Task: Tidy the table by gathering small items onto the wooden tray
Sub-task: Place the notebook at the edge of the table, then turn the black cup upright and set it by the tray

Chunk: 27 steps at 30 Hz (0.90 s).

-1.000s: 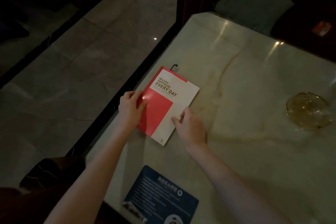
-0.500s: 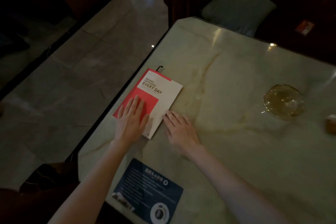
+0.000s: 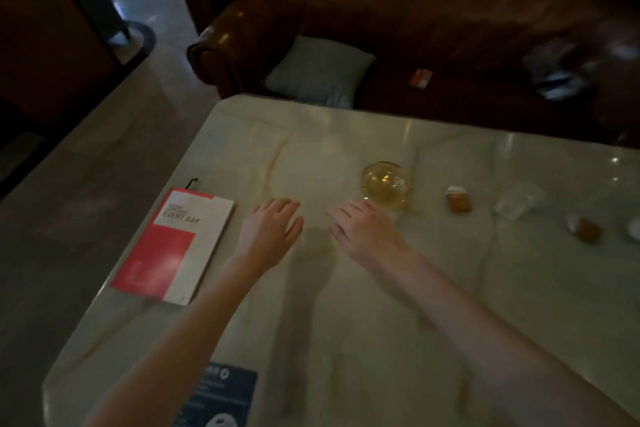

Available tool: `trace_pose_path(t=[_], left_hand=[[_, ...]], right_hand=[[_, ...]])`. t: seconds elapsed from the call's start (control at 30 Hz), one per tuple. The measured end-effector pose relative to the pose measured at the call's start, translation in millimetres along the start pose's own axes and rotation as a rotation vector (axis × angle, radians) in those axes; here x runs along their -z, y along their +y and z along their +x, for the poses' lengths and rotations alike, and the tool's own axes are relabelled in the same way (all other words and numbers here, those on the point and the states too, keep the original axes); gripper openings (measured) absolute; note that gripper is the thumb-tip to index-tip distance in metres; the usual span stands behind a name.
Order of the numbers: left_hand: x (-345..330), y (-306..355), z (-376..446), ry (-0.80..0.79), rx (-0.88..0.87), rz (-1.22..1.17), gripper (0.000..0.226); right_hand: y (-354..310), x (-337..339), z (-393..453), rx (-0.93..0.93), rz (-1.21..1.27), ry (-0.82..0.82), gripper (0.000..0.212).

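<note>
The fingers of the left hand were straight and lightly spread over the bare marble, gripping nothing; those of the right hand were loosely extended toward the glass dish, just short of it, also empty. Half a second before, the left palm had lain flat on the red-and-white booklet and the right beside its edge; both had since come off it and moved right, leaving the booklet squared near the table edge. That suggested the booklet was settled and the small items were next. The glass dish, the only container clearly in view, seemed to hold nothing but a yellowish tint, though blur made that uncertain. Past it lay a small amber bottle, a crumpled clear wrapper and a second amber bottle, all well apart from the hands. The wooden tray was not in view, so nothing could be judged gathered yet.
</note>
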<state>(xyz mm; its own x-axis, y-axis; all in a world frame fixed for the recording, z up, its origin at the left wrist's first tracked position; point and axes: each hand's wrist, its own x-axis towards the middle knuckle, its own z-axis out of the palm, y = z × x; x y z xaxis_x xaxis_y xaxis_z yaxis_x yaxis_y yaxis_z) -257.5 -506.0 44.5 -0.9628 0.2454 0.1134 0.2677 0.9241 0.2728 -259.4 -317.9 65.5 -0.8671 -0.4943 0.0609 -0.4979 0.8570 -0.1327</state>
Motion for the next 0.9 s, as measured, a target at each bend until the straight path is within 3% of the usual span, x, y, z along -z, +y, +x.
trace_pose_path(t=[0.3, 0.67, 0.9], left_hand=[[-28.6, 180.7, 22.9, -0.022, -0.168, 0.019, 0.054], [-94.2, 400.8, 13.1, -0.071, -0.26, -0.02, 0.068], [-121.1, 499.0, -7.9, -0.112, -0.24, -0.077, 0.073]], right_hand=[[121.2, 51.7, -117.4, -0.236, -0.008, 0.138, 0.044], [270.4, 86.0, -307.5, -0.422, -0.1, 0.05, 0.054], [330.8, 94.4, -398.2, -0.48, -0.087, 0.038, 0.056]])
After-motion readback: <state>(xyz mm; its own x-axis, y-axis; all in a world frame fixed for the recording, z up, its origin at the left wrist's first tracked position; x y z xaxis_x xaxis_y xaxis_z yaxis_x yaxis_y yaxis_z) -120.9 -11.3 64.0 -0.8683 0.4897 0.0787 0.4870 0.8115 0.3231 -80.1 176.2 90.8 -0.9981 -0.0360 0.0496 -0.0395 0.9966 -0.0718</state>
